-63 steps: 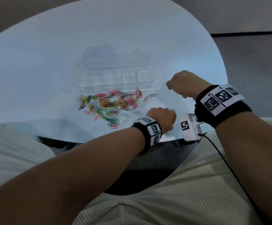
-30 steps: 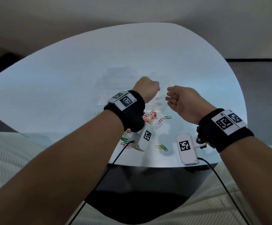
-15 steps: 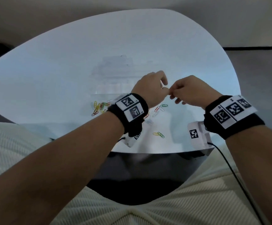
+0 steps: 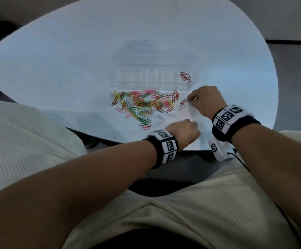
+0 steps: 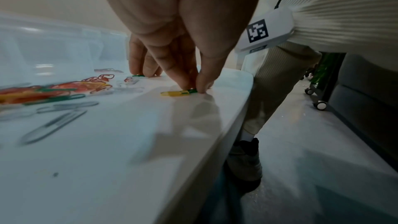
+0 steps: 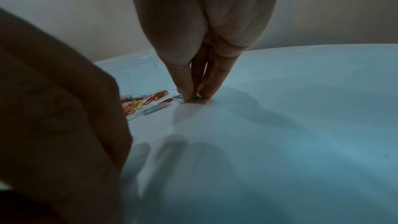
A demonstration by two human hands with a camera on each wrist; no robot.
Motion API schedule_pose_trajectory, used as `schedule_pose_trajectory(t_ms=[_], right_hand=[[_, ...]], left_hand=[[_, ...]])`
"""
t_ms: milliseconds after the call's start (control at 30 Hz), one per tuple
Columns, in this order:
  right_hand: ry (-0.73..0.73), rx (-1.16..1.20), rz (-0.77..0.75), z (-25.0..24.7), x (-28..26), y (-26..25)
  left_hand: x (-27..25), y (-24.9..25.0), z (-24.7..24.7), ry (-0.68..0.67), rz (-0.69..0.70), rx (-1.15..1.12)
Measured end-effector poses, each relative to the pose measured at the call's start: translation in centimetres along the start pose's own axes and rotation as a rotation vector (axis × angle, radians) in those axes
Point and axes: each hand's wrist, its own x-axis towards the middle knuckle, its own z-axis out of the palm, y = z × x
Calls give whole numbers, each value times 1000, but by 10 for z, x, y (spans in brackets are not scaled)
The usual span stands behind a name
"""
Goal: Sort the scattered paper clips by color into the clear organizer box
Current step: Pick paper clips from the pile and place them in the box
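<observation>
Nearest, at the rounded front edge of the smooth white tabletop (image 4: 56,69), the left hand (image 4: 186,131) pinches with thumb and fingertip at a green paper clip (image 5: 190,91) linked to a yellow clip (image 5: 172,93). Beyond it, right of the pile of clips (image 4: 144,105), the right hand (image 4: 206,101) pinches a second green clip (image 4: 189,100) flat on the surface. The pile is a loose tangle of thin wire loops in pink, red, yellow, green and white, too many to count. Behind the pile sits the clear organizer box (image 4: 155,76), rectangular with divided cells; its rightmost cell holds a few red clips (image 4: 185,77).
</observation>
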Motion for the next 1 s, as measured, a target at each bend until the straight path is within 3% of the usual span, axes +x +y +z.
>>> schedule_pose_trajectory(t_ms=[167,300,433,500,600,667,767,933,1000], right_hand=[[15,-5,54,1,-1,-1],[-15,76,148,4,1,0],[-7,115,221,-3,7,4],[49,262,294,-13,10,4],[85,740,340,-28,5,-12],[59,972,312,-35,-2,-28],[-77,1137,296,-35,-10,-51],[-276,1057,293,1,-25,-89],[-292,841,236,20,-29,-101]], left_hand=[[3,4,-2,-36,-79,6],[8,9,0,-74,-60,28],[4,6,-2,55,-47,-19],[-6,-4,-12,151,-97,-230],[-33,-35,-31,269,-218,-473],[-56,-59,-42,327,-321,-591],[-88,-92,-51,359,-465,-722],[-115,-120,-33,303,-546,-790],[-116,-120,-23,257,-566,-733]])
